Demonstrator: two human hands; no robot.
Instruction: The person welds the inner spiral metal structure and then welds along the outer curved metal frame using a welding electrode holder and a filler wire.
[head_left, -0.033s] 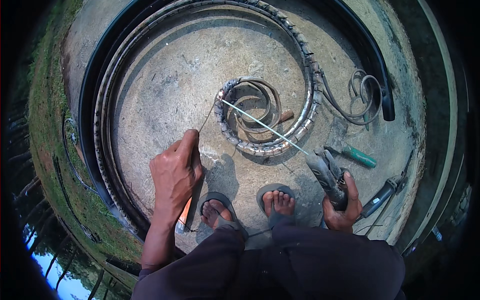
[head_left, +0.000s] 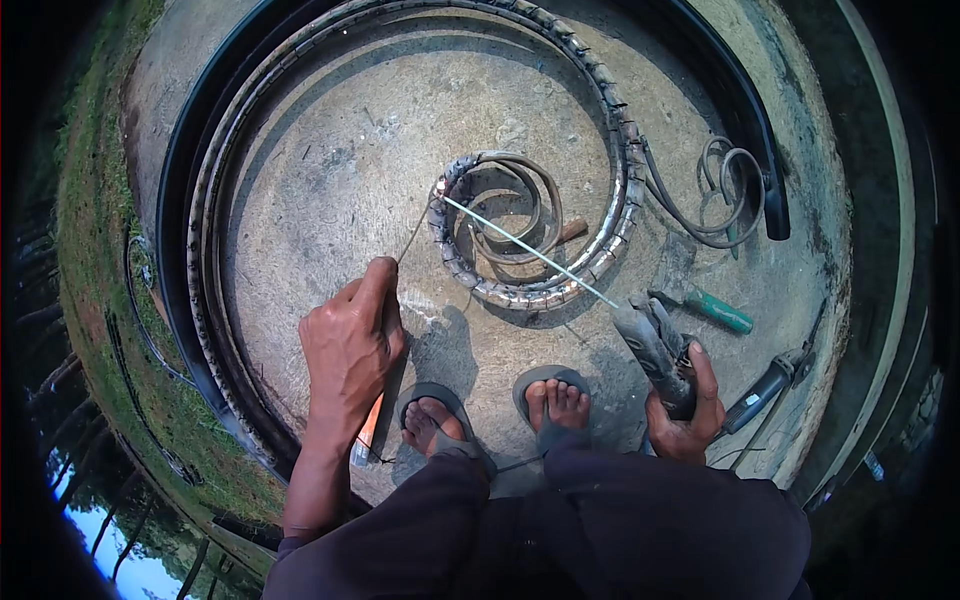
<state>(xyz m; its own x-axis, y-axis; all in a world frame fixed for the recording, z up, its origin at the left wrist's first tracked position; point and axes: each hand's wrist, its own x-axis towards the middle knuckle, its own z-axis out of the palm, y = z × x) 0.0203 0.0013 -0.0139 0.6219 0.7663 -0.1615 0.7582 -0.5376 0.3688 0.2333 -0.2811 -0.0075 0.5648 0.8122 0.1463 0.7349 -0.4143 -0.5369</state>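
1. Gripping a thin wire [head_left: 416, 231] in the closed left hand [head_left: 350, 335], thumb and forefinger uppermost.
2. Reaching with the wire's far end to a bright spot on the left edge of the spiral's [head_left: 512, 297] small ring; cannot tell contact from a slight gap.
3. Grasping a dark holder [head_left: 650, 355] in the right hand [head_left: 690, 415], closed about the lower end.
4. Clamping a pale rod [head_left: 530, 248] in the holder's upper end, slanted up and leftward across the ring to the same bright spot.
5. Resting, in the spiral's case, on concrete [head_left: 330, 200] beyond the sandalled feet [head_left: 435, 425]; notched along the edge, curling inward from a wide outer turn.
6. Seen within and beside the ring: grey loops [head_left: 557, 212] and a brown bit [head_left: 573, 231].
7. Bordered outside by a curved black trough [head_left: 172, 250], with a looped cable [head_left: 692, 229] near the right end.
8. Lying near the right hand: a green handle [head_left: 722, 313] and a dark tool [head_left: 758, 398].
9. Set beside the left wrist: an orange handle [head_left: 371, 424].
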